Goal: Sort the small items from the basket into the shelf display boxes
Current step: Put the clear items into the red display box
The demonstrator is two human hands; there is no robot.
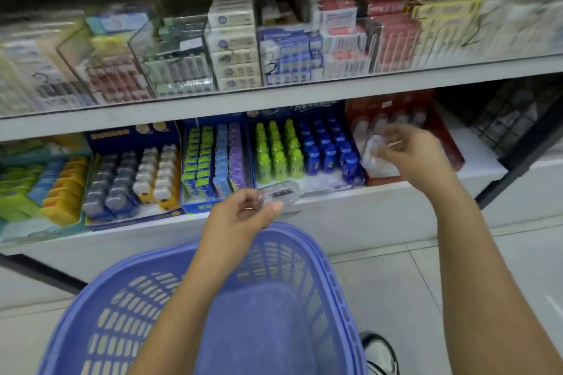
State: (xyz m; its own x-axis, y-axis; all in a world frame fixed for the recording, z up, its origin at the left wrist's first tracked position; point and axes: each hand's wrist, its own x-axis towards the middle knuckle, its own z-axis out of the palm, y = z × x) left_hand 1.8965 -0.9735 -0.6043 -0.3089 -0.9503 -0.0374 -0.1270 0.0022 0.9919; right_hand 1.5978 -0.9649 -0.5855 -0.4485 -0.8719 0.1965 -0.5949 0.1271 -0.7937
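Lilac slatted plastic basket (122, 298) sits nearest you. Above its far rim your left hand (243, 211) pinches a small clear plastic case (281, 193) at its fingertips. Farther off, your right hand (402, 152) grips a small whitish item (373, 148) over the red cardboard display box (441, 134).

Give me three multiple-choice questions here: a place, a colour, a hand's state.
1. Where is the right hand? A. at the red display box B. on the top shelf C. on the floor
2. What colour is the basket? A. red B. blue-purple C. green
3. What is the left hand doing? A. hanging empty B. pinching a clear case C. pressing the shelf
1 A: it holds a whitish item before that box.
2 B: its slatted wall shows it.
3 B: the case sits between thumb and fingers.
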